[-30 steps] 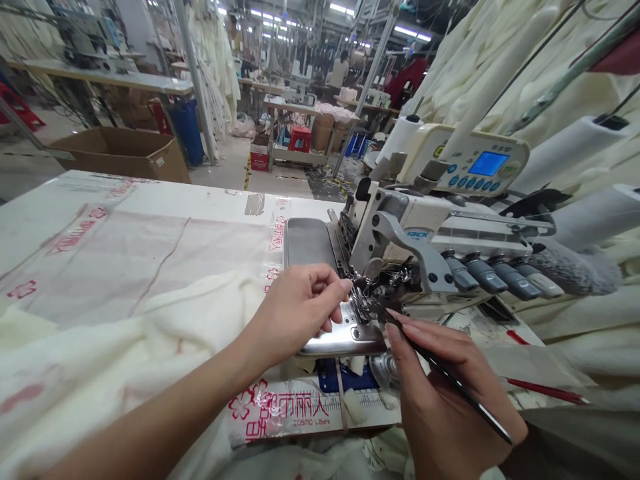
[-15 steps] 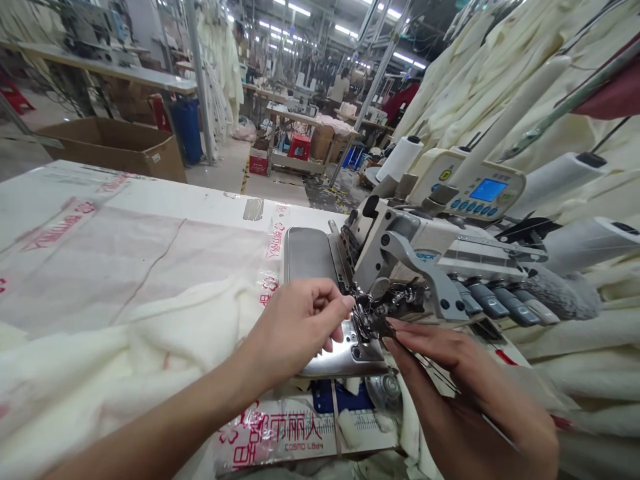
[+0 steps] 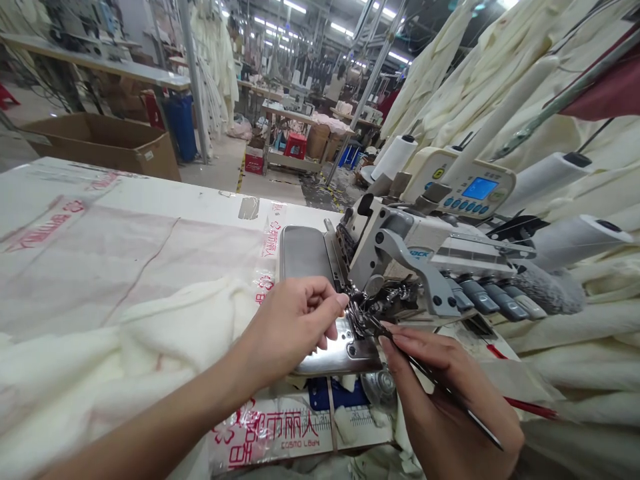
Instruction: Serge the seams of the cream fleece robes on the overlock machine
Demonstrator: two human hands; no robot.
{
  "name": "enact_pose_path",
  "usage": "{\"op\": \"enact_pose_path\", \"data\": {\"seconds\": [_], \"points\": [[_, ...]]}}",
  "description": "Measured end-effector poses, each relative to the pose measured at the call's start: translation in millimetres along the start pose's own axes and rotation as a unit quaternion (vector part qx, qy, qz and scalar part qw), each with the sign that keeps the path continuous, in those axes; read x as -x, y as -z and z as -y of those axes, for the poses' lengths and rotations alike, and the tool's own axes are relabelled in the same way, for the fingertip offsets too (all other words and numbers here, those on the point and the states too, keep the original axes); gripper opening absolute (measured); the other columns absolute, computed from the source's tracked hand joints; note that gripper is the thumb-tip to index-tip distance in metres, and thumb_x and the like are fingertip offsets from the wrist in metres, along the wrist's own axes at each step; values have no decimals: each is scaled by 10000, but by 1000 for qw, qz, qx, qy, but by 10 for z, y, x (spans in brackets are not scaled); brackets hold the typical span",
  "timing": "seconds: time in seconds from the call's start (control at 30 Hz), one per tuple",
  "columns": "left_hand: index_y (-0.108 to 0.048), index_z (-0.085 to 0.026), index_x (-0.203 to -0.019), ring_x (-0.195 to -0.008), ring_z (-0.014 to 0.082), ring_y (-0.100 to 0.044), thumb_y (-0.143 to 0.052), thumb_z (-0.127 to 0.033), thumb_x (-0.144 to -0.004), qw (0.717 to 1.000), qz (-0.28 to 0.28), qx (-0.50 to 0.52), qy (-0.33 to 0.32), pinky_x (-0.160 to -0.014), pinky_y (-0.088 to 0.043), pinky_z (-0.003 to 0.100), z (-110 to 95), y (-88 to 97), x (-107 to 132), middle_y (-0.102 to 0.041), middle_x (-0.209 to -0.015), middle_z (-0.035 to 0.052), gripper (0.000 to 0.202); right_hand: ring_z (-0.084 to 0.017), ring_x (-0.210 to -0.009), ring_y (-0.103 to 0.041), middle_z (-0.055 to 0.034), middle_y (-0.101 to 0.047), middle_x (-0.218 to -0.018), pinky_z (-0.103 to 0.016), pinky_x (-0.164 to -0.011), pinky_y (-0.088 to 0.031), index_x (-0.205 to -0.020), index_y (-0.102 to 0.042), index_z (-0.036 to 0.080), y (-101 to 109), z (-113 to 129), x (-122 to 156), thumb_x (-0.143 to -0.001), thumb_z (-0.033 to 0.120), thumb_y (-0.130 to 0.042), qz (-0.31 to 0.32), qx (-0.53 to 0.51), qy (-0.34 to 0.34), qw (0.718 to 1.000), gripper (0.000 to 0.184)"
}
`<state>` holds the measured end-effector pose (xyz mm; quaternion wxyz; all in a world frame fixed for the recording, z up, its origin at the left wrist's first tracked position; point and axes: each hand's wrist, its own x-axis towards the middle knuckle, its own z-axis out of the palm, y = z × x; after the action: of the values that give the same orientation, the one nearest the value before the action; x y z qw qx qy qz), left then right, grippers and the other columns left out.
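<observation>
An overlock sewing machine (image 3: 400, 260) stands before me, its needle area exposed. My left hand (image 3: 300, 320) is closed in a pinch beside the needle area, over the metal bed plate (image 3: 335, 357); whatever lies between thumb and finger is too small to make out. Thin dark tweezers (image 3: 450, 390) are in my right hand (image 3: 450, 400), which grips them between thumb and fingers. Their tips reach into the needle and looper parts, close to the left fingertips. Cream fabric (image 3: 190, 333) lies on the table left of the machine, partly under my left forearm.
A control panel (image 3: 463, 183) and white thread cones (image 3: 553, 180) sit at the machine's back right. Cream garments (image 3: 480, 87) hang along the right. Below the bed are a ruler strip (image 3: 300, 433) and fabric scraps. A cardboard box (image 3: 100, 143) stands beyond the white table (image 3: 210, 200).
My right hand has turned a little, and the tweezers' shaft now shows more fully across it. The left hand keeps its pinch by the needle area. The whole view has shifted slightly.
</observation>
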<state>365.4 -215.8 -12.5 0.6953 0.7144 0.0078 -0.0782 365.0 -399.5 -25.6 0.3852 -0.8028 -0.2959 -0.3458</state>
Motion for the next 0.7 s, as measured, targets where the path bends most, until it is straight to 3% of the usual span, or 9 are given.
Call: {"op": "enact_pose_path", "data": {"seconds": [0.7], "points": [[-535,-175,-680,-482,77,-532,-481,-412,-852,1000,-3,-1,10,-451,-401,178,-7,-9,1,-607,-595,-14,298,-181,-789,-645,-32,-676,-856,-324,-707,-526,-820,-645,185,-47,6,-16,-705,-2,-682,-1,-14,-22,1000,223]]}}
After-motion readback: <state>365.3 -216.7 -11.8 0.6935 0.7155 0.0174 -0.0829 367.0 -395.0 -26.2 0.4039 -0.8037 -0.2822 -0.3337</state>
